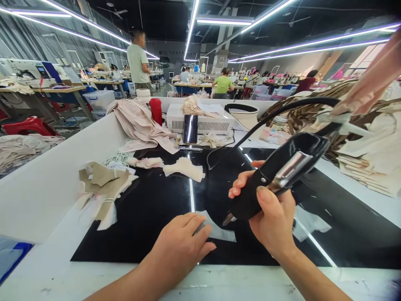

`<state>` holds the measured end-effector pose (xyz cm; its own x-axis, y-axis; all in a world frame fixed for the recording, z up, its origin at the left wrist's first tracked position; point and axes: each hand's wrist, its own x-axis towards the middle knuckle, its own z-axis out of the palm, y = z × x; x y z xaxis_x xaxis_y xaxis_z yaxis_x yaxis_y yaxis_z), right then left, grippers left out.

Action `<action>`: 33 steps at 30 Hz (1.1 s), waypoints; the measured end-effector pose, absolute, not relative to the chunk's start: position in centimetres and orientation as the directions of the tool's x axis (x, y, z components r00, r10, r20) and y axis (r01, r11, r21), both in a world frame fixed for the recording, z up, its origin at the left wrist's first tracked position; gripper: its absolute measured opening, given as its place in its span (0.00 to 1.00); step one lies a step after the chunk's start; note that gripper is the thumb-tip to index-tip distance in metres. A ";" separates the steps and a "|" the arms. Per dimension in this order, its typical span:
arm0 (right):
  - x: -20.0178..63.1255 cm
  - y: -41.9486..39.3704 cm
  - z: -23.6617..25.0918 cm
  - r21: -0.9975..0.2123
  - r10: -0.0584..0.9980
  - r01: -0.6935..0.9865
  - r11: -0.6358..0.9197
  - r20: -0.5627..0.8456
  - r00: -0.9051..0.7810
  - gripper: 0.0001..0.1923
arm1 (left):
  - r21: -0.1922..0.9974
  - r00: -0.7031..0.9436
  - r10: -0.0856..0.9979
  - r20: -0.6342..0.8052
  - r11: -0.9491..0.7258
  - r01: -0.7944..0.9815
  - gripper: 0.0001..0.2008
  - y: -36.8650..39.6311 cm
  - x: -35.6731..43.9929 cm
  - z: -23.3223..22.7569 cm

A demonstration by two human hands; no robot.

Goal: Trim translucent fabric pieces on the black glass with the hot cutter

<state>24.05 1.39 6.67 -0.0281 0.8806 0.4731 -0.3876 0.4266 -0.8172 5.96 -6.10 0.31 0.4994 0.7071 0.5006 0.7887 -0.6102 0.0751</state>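
My right hand (275,217) grips a black corded handheld tool (242,200), fingers wrapped round its body and thumb near a shiny metal part. The tool's pointed metal tip slants down to the left, just above or at a thin translucent white fabric piece (219,230); contact cannot be made out. My left hand (184,238) lies on the left part of that piece, fingers spread over it and thumb apart. Beneath is a glossy black board (150,234). A second translucent piece (315,223) lies right of my right hand.
Tied beige and white fabric pieces (106,184) lie on the left, with a cream pad-like bundle (184,168) further in. Behind stand a phone (190,128), a white vented box (175,119) and a red container (156,111). The tool's black cable (269,119) arches up to the right.
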 end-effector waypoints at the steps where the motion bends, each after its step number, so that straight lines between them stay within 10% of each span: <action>1: 24.5 1.1 6.6 -0.819 0.879 -0.380 0.429 0.475 -0.032 0.19 | 0.073 0.505 0.706 0.496 -0.613 0.787 0.18 -6.1 6.0 0.4; 33: 25.9 -0.1 6.0 -0.840 0.885 -0.335 0.428 0.464 -0.034 0.21 | -0.027 0.605 0.661 0.445 -0.665 0.746 0.12 -6.0 7.2 1.9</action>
